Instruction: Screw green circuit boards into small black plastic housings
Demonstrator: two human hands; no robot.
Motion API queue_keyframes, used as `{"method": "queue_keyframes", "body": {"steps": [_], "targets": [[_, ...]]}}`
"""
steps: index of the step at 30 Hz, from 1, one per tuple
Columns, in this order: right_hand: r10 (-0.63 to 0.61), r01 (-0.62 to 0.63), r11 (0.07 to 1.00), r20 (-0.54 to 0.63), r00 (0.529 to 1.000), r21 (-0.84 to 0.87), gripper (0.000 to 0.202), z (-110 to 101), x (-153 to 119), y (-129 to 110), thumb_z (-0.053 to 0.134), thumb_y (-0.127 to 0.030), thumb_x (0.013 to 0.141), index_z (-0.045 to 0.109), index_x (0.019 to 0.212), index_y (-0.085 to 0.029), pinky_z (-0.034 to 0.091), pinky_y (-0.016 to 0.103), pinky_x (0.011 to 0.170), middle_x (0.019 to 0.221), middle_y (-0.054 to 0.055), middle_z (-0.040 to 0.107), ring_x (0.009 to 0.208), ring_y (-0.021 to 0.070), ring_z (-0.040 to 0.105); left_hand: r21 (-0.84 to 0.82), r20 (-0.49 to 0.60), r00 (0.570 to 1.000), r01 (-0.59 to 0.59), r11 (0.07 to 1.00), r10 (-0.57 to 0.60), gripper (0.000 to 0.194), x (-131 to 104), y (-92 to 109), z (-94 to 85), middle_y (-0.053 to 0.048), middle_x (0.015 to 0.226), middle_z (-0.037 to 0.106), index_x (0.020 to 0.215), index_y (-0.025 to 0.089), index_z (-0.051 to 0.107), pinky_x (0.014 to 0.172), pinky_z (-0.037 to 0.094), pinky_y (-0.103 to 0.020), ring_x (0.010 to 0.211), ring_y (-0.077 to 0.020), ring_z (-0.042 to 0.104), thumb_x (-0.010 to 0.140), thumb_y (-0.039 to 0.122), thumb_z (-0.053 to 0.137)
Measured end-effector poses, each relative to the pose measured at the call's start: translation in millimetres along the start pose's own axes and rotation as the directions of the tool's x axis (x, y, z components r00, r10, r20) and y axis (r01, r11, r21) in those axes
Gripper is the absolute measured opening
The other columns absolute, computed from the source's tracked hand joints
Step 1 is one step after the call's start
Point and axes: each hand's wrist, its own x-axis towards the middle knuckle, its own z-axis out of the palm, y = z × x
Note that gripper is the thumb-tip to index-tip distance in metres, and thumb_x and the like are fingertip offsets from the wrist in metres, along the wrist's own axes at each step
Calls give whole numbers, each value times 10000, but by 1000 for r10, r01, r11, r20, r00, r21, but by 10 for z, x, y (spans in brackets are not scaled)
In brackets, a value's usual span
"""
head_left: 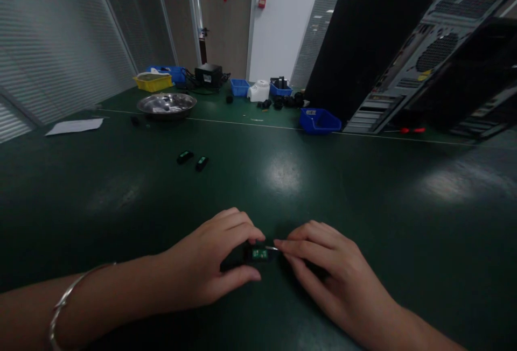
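A small black module with a green circuit board [259, 254] lies on the dark green table [347, 189] near its front. My left hand [218, 257] curls round it, fingertips at its far edge and thumb at its near edge. From the right, my right hand [329, 267] pinches a thin metal tool [272, 248], whose tip reaches the module's right end. Two similar black modules with green boards, one [185, 156] beside the other [202, 163], lie farther back on the left.
A steel bowl [167, 104], a yellow basket [153, 82] and white paper [75, 126] stand or lie at the back left. At the back are a white device [259, 91] and a blue bin [319, 120]. A large black computer case [363, 44] stands at the right.
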Motion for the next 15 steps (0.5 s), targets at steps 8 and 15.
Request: {"method": "queue_keyframes", "body": {"steps": [8,15], "targets": [[50,-53,994,37,998,98,264,0,6,1,525,-140,942,734,1073,-234,519,341,662,866,60,690,770,203,638,-7,-36,999,14,1000,-14,152,10,-59,-29,-49,920,620,1041,164,658,727,423,-300,853,-194,563,894,144,624],[45,-50,993,53,998,108,269,-6,5,6,529,-138,937,729,1083,-245,517,339,674,875,58,700,780,206,640,9,-71,997,5,1000,-4,124,-19,-44,-6,-29,848,599,1007,169,671,656,398,-271,761,-166,553,889,167,636]]}}
